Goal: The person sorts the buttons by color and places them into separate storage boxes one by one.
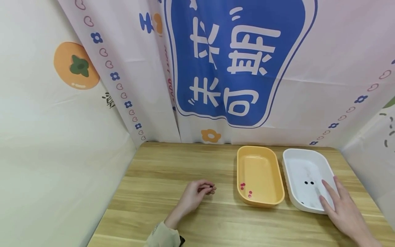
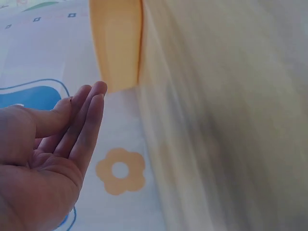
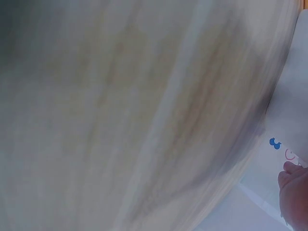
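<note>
My left hand [image 1: 195,193] is above the table, left of the yellow tray. It pinches a tiny black piece [image 1: 211,186] between thumb and fingertips; its exact kind is too small to tell. My right hand [image 1: 344,207] lies over the right side of the white tray [image 1: 291,187], with fairly straight fingers, some inside the rim and some along its outside. Small round black pieces [image 1: 312,183] lie in the white tray. Several small pinkish-red pieces [image 1: 250,192] lie in the yellow tray [image 1: 260,171]. In the right wrist view only part of the right hand [image 3: 294,195] shows.
Both trays stand side by side on the wood-grain table [image 1: 172,164], toward its right. Behind the table hangs a printed cloth [image 1: 148,85] with a blue sign and flowers; pale cloth also encloses the left and right sides.
</note>
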Available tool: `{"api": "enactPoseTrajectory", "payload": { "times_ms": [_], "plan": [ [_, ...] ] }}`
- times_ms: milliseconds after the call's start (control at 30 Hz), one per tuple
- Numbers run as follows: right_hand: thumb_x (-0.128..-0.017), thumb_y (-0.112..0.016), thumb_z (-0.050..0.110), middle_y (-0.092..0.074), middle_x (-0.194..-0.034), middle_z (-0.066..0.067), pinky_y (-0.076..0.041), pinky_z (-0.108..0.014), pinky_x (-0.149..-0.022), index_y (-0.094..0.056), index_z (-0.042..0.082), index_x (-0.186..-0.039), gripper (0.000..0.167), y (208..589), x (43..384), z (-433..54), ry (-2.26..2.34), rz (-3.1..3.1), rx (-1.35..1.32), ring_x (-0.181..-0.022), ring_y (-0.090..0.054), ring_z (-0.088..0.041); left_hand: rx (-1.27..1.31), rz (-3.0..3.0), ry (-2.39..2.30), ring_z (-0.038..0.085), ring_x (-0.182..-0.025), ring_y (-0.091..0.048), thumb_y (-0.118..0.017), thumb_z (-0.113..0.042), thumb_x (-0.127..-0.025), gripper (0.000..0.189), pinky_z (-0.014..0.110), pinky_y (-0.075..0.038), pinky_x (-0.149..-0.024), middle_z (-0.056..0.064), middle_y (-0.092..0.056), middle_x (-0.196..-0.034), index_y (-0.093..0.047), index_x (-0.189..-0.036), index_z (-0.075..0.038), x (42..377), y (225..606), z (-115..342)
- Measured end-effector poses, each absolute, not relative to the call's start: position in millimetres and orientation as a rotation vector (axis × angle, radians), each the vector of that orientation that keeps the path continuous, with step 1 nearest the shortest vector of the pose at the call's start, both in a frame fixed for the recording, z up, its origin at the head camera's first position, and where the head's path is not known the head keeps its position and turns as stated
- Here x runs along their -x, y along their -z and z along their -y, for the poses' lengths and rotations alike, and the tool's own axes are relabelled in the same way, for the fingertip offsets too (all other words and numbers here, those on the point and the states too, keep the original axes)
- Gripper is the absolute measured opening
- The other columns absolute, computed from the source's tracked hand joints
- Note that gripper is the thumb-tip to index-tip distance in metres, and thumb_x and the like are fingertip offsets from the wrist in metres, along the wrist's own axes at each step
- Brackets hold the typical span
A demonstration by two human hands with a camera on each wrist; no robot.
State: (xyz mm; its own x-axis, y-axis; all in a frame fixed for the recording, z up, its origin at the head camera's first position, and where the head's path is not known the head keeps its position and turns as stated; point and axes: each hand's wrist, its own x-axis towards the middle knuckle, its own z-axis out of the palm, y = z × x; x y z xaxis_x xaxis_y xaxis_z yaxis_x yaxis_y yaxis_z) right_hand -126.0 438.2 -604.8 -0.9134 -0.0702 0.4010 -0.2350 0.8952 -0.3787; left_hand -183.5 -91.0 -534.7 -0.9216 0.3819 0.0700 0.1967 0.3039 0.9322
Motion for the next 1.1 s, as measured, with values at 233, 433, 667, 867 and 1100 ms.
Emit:
{"api": "enactPoseTrajectory", "payload": {
  "times_ms": [233, 433, 667, 867, 1100],
  "plan": [
    [-0.111, -0.055, 0.020, -0.009, -0.181, -0.034, 0.017, -0.027, -0.133, -0.034, 0.002, -0.169, 0.064, 605, 125, -437, -0.596, 2.683, -0.221, -0.165, -0.013, -0.061, -0.581, -2.509, -1.720, 0.034, -0.100, -0.084, -0.066, 0.004, -0.106, 0.017, 0.028, -0.068, -0.087, 0.022, -0.083, -0.111, -0.075, -0.120, 0.008, 190, 517, 71],
    [-0.112, -0.055, 0.020, -0.008, -0.182, -0.032, 0.016, -0.029, -0.134, -0.034, 0.002, -0.169, 0.064, 604, 126, -437, -0.594, 2.680, -0.216, -0.165, -0.014, -0.061, -0.664, -2.544, -1.767, 0.036, -0.097, -0.084, -0.077, 0.000, -0.100, 0.013, 0.018, -0.064, -0.083, 0.021, -0.084, -0.105, -0.076, -0.111, 0.007, 195, 502, 46],
    [-0.111, -0.055, 0.020, -0.011, -0.181, -0.033, 0.016, -0.025, -0.133, -0.036, 0.002, -0.168, 0.063, 605, 125, -437, -0.604, 2.664, -0.218, -0.165, -0.015, -0.061, -0.680, -2.482, -1.838, 0.037, -0.097, -0.083, -0.080, 0.001, -0.097, 0.012, 0.012, -0.060, -0.081, 0.021, -0.084, -0.104, -0.075, -0.107, 0.005, 202, 494, 17],
    [-0.112, -0.055, 0.021, -0.009, -0.182, -0.033, 0.016, -0.029, -0.135, -0.036, 0.002, -0.168, 0.063, 605, 124, -437, -0.608, 2.675, -0.214, -0.165, -0.014, -0.061, -0.814, -2.458, -1.791, 0.030, -0.096, -0.083, -0.079, 0.001, -0.098, 0.011, 0.014, -0.061, -0.083, 0.019, -0.084, -0.106, -0.078, -0.109, 0.003, 208, 489, -9],
    [-0.112, -0.055, 0.021, -0.009, -0.181, -0.033, 0.016, -0.028, -0.134, -0.035, 0.002, -0.169, 0.064, 606, 125, -438, -0.594, 2.680, -0.216, -0.165, -0.014, -0.061, -0.884, -2.511, -1.697, 0.033, -0.105, -0.079, -0.081, -0.004, -0.098, 0.014, 0.023, -0.062, -0.093, 0.015, -0.084, -0.112, -0.082, -0.112, 0.001, 208, 486, -37]
  ]
}}
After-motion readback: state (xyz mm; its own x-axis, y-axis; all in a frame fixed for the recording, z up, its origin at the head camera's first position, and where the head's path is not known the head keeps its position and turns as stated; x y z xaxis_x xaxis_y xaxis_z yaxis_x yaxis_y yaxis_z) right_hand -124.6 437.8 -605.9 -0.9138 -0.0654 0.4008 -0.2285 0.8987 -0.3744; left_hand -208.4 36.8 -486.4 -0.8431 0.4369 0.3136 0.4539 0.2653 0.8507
